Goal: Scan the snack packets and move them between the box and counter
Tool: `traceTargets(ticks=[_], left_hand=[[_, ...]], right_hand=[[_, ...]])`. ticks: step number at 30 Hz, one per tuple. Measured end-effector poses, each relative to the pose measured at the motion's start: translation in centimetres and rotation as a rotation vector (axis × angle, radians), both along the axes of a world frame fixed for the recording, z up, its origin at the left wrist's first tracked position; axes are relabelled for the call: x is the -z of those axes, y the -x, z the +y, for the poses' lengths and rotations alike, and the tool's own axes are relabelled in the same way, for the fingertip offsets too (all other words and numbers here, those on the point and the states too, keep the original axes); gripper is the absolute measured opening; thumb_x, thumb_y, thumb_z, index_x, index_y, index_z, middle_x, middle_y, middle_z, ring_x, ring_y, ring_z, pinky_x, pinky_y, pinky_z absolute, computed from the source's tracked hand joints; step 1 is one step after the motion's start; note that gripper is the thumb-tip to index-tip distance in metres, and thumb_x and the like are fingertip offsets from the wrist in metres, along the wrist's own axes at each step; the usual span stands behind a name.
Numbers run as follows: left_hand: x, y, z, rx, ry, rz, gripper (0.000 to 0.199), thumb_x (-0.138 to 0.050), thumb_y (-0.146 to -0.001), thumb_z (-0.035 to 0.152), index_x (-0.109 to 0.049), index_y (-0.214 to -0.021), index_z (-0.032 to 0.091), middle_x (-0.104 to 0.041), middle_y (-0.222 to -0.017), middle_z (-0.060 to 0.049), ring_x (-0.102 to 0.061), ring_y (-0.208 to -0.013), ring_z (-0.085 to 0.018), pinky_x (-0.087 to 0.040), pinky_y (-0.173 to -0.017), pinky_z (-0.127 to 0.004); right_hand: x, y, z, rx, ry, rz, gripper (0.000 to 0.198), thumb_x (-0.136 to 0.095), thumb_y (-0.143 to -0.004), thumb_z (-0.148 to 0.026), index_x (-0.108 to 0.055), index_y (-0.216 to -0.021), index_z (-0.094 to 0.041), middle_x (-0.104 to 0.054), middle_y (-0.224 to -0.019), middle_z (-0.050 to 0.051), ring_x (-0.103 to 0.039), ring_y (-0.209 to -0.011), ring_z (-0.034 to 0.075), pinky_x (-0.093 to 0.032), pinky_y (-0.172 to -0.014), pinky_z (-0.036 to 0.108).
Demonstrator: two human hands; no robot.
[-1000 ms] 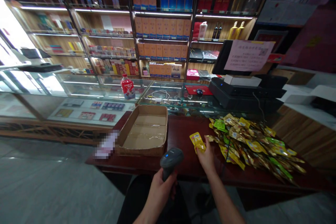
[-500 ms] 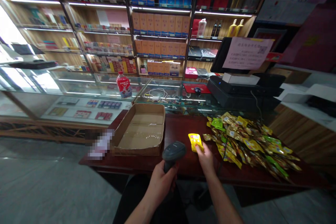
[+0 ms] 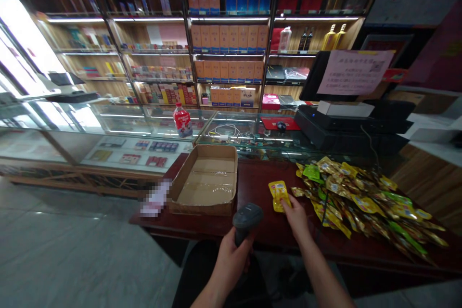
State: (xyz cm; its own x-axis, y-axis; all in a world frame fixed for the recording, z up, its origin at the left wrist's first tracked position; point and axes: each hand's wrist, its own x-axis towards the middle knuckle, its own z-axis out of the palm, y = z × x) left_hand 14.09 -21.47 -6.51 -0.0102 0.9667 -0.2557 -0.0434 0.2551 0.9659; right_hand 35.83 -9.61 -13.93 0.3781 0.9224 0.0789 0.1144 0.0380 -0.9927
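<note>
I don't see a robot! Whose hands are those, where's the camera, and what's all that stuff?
Good spotting: there's no robot here. These are a person's own bare hands, seen by a camera worn on their head, looking forward and down.

The left hand grips a dark handheld gadget that looks like a barcode scanner. The right hand holds a small yellow packet by its lower edge.

On the dark reddish table, a shallow cardboard box sits on the left, and a big heap of shiny packets, gold, yellow and green, is on the right. Behind are glass counters and stocked shelves.
</note>
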Motion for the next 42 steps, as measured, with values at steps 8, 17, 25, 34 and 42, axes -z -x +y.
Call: traceTargets(ticks=[8, 17, 25, 34, 42], left_hand=[[3.0, 1.1, -0.3, -0.096, 0.044, -0.033, 0.057, -0.073, -0.063, 0.066, -0.057, -0.084, 0.016, -0.054, -0.054, 0.003, -0.046, -0.037, -0.01, -0.035, -0.031, -0.02], [2.4, 1.3, -0.3, -0.098, 0.024, -0.057, 0.055, -0.077, -0.06, 0.065, -0.058, -0.079, 0.016, -0.055, -0.053, 0.003, -0.047, -0.038, -0.01, -0.037, -0.033, -0.021], [2.6, 0.8, -0.2, -0.1, 0.044, -0.076, 0.057, -0.076, -0.06, 0.067, -0.056, -0.078, 0.017, -0.054, -0.052, 0.004, -0.046, -0.037, -0.01, -0.036, -0.032, -0.02], [1.8, 0.3, -0.7, -0.067, 0.023, -0.078, 0.056, -0.075, -0.063, 0.066, -0.056, -0.081, 0.017, -0.052, -0.051, 0.005, -0.044, -0.035, -0.009, -0.035, -0.031, -0.019], [0.6, 0.5, -0.9, -0.047, 0.044, -0.062, 0.049, -0.075, -0.064, 0.059, -0.054, -0.078, 0.017, -0.054, -0.054, 0.004, -0.047, -0.038, -0.009, -0.038, -0.033, -0.02]], right_hand=[[-6.4, 11.8, 6.1, -0.379, -0.105, -0.078, 0.035, -0.066, -0.094, -0.038, -0.064, -0.122, -0.017, -0.072, -0.115, 0.008, -0.072, -0.093, 0.02, -0.06, -0.08, 0.038], [-7.7, 7.6, 6.6, -0.243, -0.086, -0.553, 0.028, -0.061, -0.098, -0.035, -0.063, -0.122, -0.02, -0.066, -0.124, 0.007, -0.067, -0.105, 0.021, -0.056, -0.091, 0.044], [-4.3, -6.2, 2.5, 0.001, 0.152, -1.006, 0.033, -0.065, -0.095, -0.036, -0.062, -0.124, -0.019, -0.062, -0.131, 0.008, -0.062, -0.115, 0.025, -0.052, -0.098, 0.05], [-0.2, 0.0, -1.2, -0.201, 0.005, -1.053, 0.055, -0.053, -0.081, -0.003, -0.071, -0.123, -0.033, -0.059, -0.144, 0.001, -0.05, -0.135, 0.021, -0.04, -0.108, 0.035], [1.8, 3.5, -3.1, 0.203, 0.067, -0.888, 0.042, -0.061, -0.089, -0.036, -0.068, -0.128, -0.024, -0.041, -0.154, 0.02, -0.022, -0.145, 0.051, -0.01, -0.109, 0.077]])
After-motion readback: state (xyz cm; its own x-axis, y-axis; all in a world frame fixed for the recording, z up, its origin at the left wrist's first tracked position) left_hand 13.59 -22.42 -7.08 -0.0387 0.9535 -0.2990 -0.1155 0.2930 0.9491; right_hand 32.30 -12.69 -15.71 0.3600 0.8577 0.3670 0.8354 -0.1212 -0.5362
